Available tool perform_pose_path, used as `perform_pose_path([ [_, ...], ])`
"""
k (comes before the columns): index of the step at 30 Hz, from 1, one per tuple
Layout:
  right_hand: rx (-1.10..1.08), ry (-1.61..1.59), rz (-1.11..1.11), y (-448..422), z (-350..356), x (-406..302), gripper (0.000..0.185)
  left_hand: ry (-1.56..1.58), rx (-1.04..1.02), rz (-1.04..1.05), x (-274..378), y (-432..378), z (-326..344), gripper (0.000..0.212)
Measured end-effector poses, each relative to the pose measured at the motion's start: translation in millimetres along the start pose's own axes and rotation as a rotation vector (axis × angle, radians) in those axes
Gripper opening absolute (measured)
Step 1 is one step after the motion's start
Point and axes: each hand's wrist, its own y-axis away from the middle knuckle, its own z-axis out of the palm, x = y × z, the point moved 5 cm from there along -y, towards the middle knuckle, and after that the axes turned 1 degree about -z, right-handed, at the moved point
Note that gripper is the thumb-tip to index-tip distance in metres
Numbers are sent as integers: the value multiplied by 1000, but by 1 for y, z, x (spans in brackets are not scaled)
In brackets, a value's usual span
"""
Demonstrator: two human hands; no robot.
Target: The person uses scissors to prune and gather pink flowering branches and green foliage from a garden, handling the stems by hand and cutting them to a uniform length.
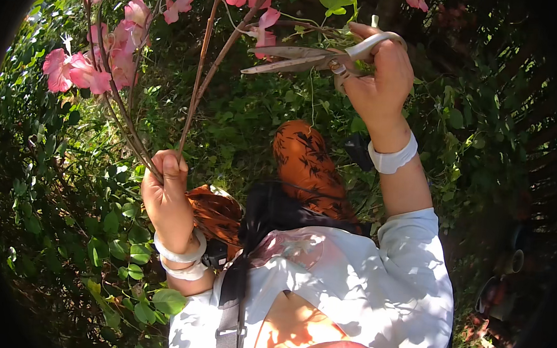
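My left hand (168, 201) grips several thin brown woody stems (132, 128) between thumb and fingers. They fan upward and carry pink flowers (124, 52). At the upper right, my right hand (386, 85) holds a pair of scissors (296, 60) by its pale handles. The metal blades point left and stand slightly apart. Their tips are to the right of one long stem (221, 53), and no stem shows between them. A pink blossom (267, 27) hangs just above and behind the blades. A thin green vine (312, 100) trails below them.
Dense leafy shrubs (109, 241) crowd the left side, and low green growth (244, 106) covers the ground ahead. My knee in orange patterned trousers (307, 161) is below the scissors. A round-rimmed container (517, 260) stands in shade at the right.
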Motion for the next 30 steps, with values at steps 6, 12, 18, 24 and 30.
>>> perform_pose_path([
  [6, 8, -88, 70, 9, 6, -4, 24, 64, -26, -93, -7, -2, -10, 24],
  [12, -105, -422, 202, 16, 16, -5, 23, 42, -52, -91, -6, -7, -11, 24],
  [18, -70, -392, 219, 22, 8, -8, 20, 116, -122, -117, -15, -11, -6, 24],
  [24, -42, -450, 200, 32, 6, -2, 15, 144, -158, -132, -16, -14, -2, 26],
  [30, 35, -710, 549, 55, 6, 15, 10, 51, -66, -155, -22, -18, -4, 23],
])
